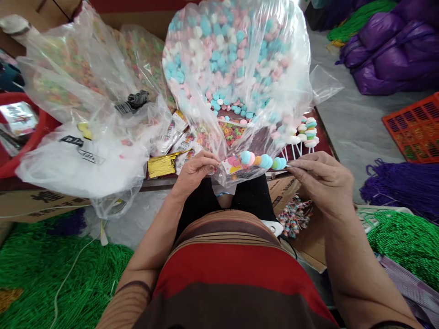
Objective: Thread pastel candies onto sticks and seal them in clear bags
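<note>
My right hand (pixel 325 180) pinches the stick end of a candy skewer (pixel 266 161), strung with blue, green, pink and orange soft sweets. My left hand (pixel 195 172) is closed on the edge of a small printed wrapper (pixel 230 165) at the skewer's other end. The skewer lies level between both hands; how far it sits inside the wrapper I cannot tell. Just behind stands a big clear bag of marshmallows (pixel 236 50), its mouth open toward me. Several finished-looking marshmallow skewers (pixel 310 132) stand to the right. Gold twist ties (pixel 161 165) lie left of my left hand.
Clear bags of ring-shaped candy (pixel 75 64) fill the table's left, beside a red basin (pixel 41 137). Below on the right, a cardboard box (pixel 310 242) holds wrapped skewers (pixel 295 217). Green cord (pixel 68 274), purple bundles (pixel 394 50) and an orange crate (pixel 414 130) surround the table.
</note>
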Demonstrator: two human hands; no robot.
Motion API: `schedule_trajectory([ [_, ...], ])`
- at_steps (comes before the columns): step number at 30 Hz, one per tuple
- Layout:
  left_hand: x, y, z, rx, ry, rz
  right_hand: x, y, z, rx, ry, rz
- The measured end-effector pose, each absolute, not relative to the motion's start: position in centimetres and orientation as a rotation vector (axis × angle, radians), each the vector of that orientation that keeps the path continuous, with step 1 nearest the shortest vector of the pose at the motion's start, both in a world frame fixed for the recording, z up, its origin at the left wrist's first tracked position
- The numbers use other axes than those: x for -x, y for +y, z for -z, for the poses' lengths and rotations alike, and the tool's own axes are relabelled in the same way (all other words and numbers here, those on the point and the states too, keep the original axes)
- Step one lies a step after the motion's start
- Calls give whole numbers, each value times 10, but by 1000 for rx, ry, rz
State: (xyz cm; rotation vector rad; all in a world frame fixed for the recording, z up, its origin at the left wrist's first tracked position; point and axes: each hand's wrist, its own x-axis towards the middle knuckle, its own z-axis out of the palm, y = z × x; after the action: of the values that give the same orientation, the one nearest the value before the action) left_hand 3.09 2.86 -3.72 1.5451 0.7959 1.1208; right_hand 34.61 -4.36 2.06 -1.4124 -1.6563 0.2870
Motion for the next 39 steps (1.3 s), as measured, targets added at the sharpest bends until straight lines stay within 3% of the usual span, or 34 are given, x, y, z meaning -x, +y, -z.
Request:
schedule_trajectory([
  [13, -31, 32, 25, -1832, 785, -1054, -352, -42, -26, 1362, -1718, -244],
  [23, -30, 32, 30, -1840, 668, -1136, -358, -43, -6, 1293, -1528, -588],
  [39, -30, 36, 31, -1940, 634, -1152, -363, -42, -7, 1300, -1592, -867],
])
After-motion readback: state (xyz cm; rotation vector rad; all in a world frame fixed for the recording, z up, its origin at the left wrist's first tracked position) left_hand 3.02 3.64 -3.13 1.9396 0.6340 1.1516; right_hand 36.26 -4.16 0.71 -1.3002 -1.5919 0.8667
